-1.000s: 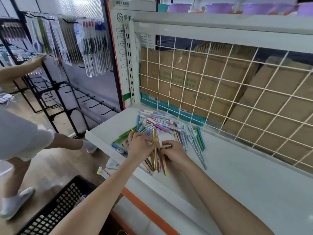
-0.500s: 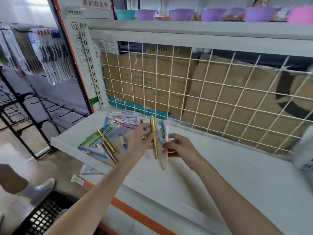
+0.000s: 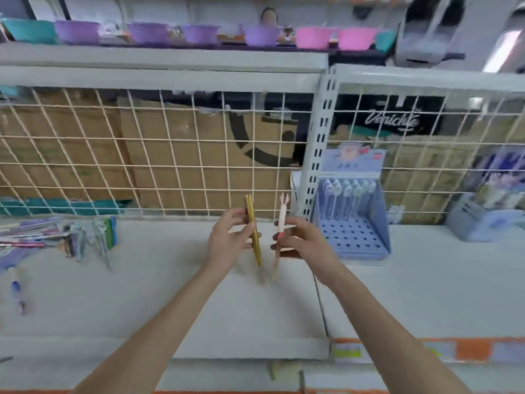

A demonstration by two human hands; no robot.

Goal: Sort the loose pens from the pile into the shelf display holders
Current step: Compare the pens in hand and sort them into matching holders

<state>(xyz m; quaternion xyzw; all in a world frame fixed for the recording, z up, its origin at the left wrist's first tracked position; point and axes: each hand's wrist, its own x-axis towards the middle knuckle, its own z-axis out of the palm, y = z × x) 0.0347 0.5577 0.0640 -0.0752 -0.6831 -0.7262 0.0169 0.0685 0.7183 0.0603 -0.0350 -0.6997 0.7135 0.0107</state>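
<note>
A white shelf (image 3: 176, 302) carries a pen pile (image 3: 56, 237) at left and blue holders (image 3: 355, 220) at right.

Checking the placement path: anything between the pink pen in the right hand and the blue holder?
Nothing visible. The right hand holds the pink pen just left of the blue display holder, with only bare shelf between; the holder's front holes look empty.

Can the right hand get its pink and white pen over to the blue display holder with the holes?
Probably yes. The right hand holds the pink and white pen just left of the blue display holder, with only bare white shelf between them.
</note>
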